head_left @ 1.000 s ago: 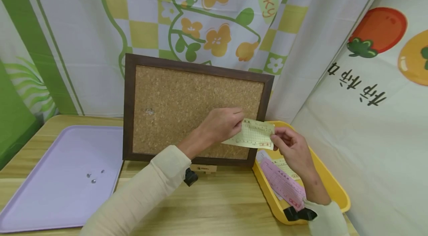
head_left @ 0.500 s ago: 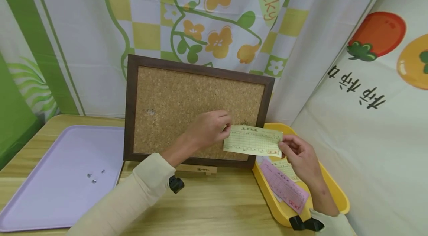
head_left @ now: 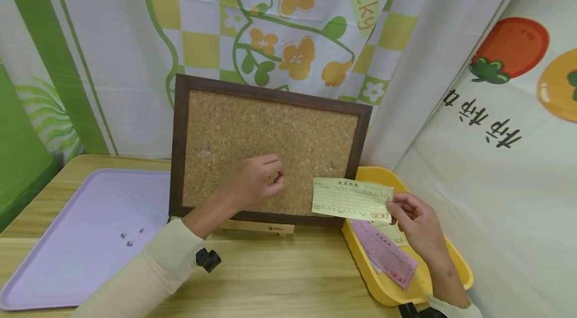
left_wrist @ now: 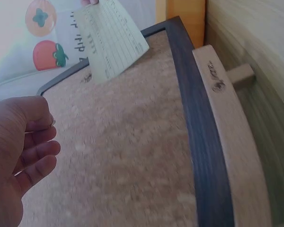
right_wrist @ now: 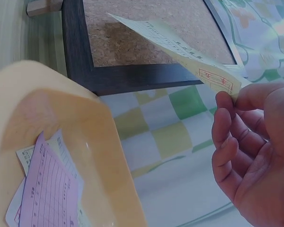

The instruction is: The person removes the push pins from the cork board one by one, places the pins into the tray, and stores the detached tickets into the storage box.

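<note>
My right hand (head_left: pixel 419 225) pinches the right edge of a pale yellow printed slip (head_left: pixel 351 200), held in front of the corkboard's (head_left: pixel 270 127) lower right corner and above the yellow basket. Fingers curled, my left hand (head_left: pixel 252 183) is in front of the middle of the board, apart from the slip. Between its thumb and index finger in the left wrist view, a tiny bit of a thumbtack (left_wrist: pixel 53 122) shows; the rest is hidden. Several thumbtacks (head_left: pixel 129 244) lie on the lilac tray (head_left: pixel 85 268) at the left.
The yellow basket (head_left: pixel 451 253) at the right holds a pink slip (head_left: pixel 389 255) and other papers. A wooden stand (head_left: pixel 257 227) supports the dark-framed board. Small worn marks (head_left: pixel 205 151) show on the cork. A patterned curtain (head_left: pixel 117 57) hangs behind.
My left hand has moved left, away from the slip's left edge. My right hand has drawn the slip to the right and slightly down, uncovering a mark on the cork.
</note>
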Demonstrator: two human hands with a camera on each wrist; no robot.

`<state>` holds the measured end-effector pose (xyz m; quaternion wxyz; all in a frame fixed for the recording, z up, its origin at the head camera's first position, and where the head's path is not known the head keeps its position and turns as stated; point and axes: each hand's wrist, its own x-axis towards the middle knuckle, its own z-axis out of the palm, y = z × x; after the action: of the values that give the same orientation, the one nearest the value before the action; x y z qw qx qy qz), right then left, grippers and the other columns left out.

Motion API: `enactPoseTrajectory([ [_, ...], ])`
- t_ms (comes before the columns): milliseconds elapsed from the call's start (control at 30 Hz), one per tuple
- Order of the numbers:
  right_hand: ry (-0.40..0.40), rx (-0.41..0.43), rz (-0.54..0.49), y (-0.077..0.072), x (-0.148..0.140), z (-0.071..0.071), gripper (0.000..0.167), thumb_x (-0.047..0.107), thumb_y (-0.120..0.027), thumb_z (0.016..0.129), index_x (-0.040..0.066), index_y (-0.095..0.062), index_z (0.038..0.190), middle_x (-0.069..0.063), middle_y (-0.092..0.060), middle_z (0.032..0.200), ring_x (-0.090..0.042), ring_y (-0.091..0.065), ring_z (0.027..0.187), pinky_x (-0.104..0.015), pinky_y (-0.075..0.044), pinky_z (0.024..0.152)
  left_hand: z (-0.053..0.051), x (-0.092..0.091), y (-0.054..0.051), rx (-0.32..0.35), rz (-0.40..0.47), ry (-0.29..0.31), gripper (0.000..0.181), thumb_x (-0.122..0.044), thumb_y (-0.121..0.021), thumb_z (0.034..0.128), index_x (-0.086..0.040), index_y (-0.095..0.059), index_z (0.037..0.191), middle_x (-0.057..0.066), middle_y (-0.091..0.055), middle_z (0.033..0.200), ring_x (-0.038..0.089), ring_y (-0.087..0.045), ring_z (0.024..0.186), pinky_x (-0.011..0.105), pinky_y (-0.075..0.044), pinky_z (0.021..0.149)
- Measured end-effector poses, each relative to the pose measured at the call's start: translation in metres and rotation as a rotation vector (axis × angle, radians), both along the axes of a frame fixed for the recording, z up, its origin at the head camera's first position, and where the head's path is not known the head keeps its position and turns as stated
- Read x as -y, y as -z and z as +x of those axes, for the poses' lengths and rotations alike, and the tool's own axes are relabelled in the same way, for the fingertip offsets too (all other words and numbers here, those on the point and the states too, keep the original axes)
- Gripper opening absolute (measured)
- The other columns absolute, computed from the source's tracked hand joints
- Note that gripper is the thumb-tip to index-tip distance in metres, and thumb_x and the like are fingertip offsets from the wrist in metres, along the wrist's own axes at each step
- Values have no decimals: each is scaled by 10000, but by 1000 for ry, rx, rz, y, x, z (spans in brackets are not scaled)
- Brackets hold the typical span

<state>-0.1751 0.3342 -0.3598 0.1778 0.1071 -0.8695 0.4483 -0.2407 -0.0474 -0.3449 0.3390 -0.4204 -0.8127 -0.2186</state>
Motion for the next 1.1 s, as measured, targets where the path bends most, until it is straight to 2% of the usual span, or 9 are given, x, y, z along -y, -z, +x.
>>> enactPoseTrajectory([
  [100,18,9,13,1,-3,0,155,98,-622,1028,-37,-648,1100,-110,-654,797,-131,-572,642,-257,-468,533,2,11,5,-1,19,-11,133,-4,-729,879,-111,-667,831,-2,-617,813,72,-480,606,234,-423,543],
  [300,66,40,32,3,-11,4,182,136,-637,1026,-26,-660,1106,-49,-673,809,-154,-595,659,-260,-482,544,8,34,13,-2,56,-12,141,27,-735,852,-96,-673,820,-2,-614,804,93,-495,623,255,-438,547],
  [467,106,78,45,5,-20,5,215,159,-645,1025,-28,-661,1132,-59,-684,815,-148,-610,674,-266,-487,547,15,56,19,41,66,-32,143,43,-730,851,-91,-680,836,-4,-627,827,99,-519,648,265,-456,568],
  [633,142,116,61,7,-28,6,229,171,-647,1025,-24,-661,1146,-36,-675,789,-134,-602,670,-262,-474,535,23,78,25,66,51,-106,132,18,-716,860,-113,-698,851,-18,-668,876,76,-522,634,250,-441,540],
  [767,174,160,77,8,-37,9,244,181,-642,1029,-21,-660,1165,-16,-673,787,-123,-585,672,-253,-460,535,30,93,29,34,41,-159,144,10,-739,834,-129,-703,848,-23,-676,861,55,-502,604,244,-421,505],
  [933,222,201,83,9,-42,12,264,192,-643,1027,-29,-653,1171,-6,-689,805,-109,-584,675,-244,-458,542,36,112,33,-20,39,-180,175,18,-762,793,-134,-694,844,-28,-658,833,62,-507,598,261,-430,496],
  [1100,246,218,73,13,-48,16,276,189,-648,1023,-41,-647,1176,0,-701,814,-99,-589,670,-240,-460,546,42,131,41,-27,44,-211,161,4,-747,779,-138,-704,843,-30,-664,845,87,-547,606,277,-443,495],
])
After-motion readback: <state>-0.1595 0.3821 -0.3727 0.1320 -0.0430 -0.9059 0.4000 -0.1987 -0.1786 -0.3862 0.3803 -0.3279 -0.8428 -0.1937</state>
